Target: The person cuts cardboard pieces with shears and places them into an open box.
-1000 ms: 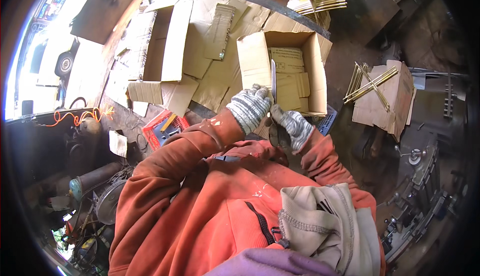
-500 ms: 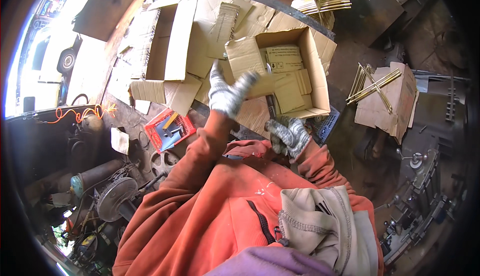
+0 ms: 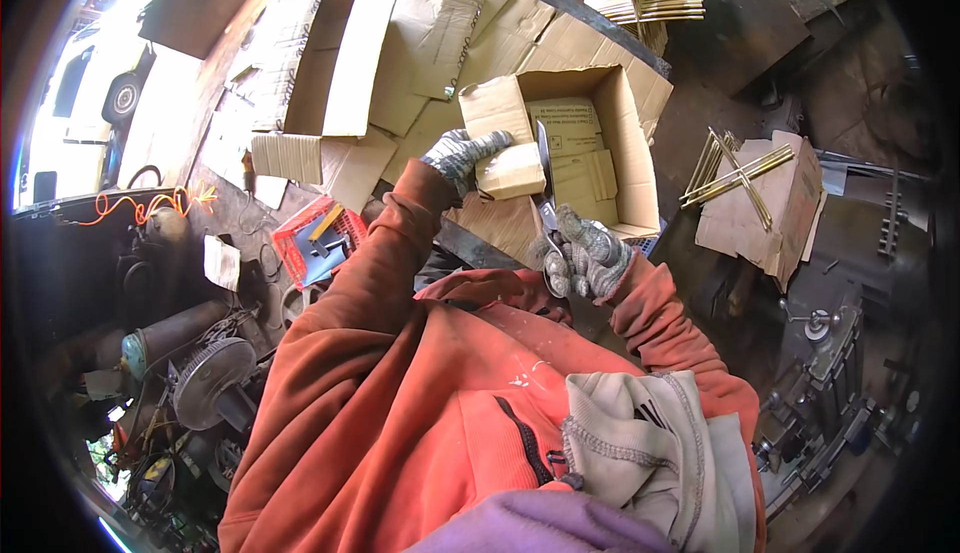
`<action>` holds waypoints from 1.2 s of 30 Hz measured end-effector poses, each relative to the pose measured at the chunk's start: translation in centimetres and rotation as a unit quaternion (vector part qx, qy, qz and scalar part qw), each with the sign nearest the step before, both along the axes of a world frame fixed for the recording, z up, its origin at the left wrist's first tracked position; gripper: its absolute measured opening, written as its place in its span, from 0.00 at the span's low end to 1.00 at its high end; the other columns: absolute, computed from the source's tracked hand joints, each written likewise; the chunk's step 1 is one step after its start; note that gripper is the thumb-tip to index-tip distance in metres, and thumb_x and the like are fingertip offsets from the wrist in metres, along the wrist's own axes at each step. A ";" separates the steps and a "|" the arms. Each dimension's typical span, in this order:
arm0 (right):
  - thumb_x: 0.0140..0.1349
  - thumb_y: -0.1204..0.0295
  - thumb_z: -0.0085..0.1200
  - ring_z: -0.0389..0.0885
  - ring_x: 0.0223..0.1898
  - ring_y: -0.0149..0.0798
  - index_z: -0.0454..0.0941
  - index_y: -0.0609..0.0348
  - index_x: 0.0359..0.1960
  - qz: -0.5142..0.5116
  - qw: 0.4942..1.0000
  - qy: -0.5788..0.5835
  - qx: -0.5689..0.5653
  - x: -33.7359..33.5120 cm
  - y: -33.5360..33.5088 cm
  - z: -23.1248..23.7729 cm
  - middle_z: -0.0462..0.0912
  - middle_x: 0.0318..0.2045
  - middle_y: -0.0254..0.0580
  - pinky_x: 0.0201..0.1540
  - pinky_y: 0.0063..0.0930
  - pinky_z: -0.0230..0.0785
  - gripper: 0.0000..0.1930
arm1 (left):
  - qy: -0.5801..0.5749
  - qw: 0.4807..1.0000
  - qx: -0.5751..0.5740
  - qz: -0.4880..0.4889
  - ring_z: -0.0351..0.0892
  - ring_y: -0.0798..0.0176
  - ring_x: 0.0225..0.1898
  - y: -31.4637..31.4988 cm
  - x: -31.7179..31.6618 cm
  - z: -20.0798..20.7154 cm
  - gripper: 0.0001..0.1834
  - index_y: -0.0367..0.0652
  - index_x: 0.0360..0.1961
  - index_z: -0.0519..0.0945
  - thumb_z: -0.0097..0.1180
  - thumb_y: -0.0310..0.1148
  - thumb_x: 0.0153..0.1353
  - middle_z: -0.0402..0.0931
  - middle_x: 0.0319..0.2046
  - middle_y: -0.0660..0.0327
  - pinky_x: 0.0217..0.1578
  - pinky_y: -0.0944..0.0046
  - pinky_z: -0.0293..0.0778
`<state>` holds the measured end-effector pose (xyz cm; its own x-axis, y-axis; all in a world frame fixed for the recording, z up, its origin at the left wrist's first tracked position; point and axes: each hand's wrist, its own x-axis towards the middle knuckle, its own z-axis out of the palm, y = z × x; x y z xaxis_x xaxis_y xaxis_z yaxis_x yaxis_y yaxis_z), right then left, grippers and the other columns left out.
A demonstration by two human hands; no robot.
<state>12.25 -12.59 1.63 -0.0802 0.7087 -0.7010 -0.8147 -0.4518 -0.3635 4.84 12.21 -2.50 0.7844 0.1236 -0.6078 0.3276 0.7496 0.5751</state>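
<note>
Left hand (image 3: 462, 153) pinches the stiff, light cardboard box (image 3: 585, 153) flap at frame centre (edge hold suits); right hand (image 3: 590, 256) clenched round shears (image 3: 545, 188).

- Open brown cardboard box (image 3: 600, 143) stood upright just ahead of both gloved hands, flaps raised, flat printed cardboard sheets inside.
- Its near-left flap (image 3: 505, 143) was bent inward, gripped by the left hand (image 3: 462, 153).
- Metal shears (image 3: 546, 203) were held in the right hand (image 3: 590, 258), blades pointing up against the flap's edge.
</note>
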 end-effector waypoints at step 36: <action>0.59 0.65 0.59 0.75 0.13 0.37 0.82 0.60 0.28 0.072 0.993 -0.093 -0.007 -0.5 2.3 -1.1 0.79 0.14 0.46 0.14 0.27 0.65 0.10 | 0.087 0.981 0.141 0.099 0.81 0.61 0.33 -0.4 2.1 -0.2 0.20 0.34 0.46 0.79 0.64 0.38 0.58 0.82 0.36 0.57 0.33 0.59 0.77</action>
<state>11.73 -10.29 0.50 -0.0487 0.6896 -0.7226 -0.6606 -0.5649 -0.4945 6.91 11.83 -2.66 0.6154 0.4461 -0.6499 0.3023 0.6279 0.7172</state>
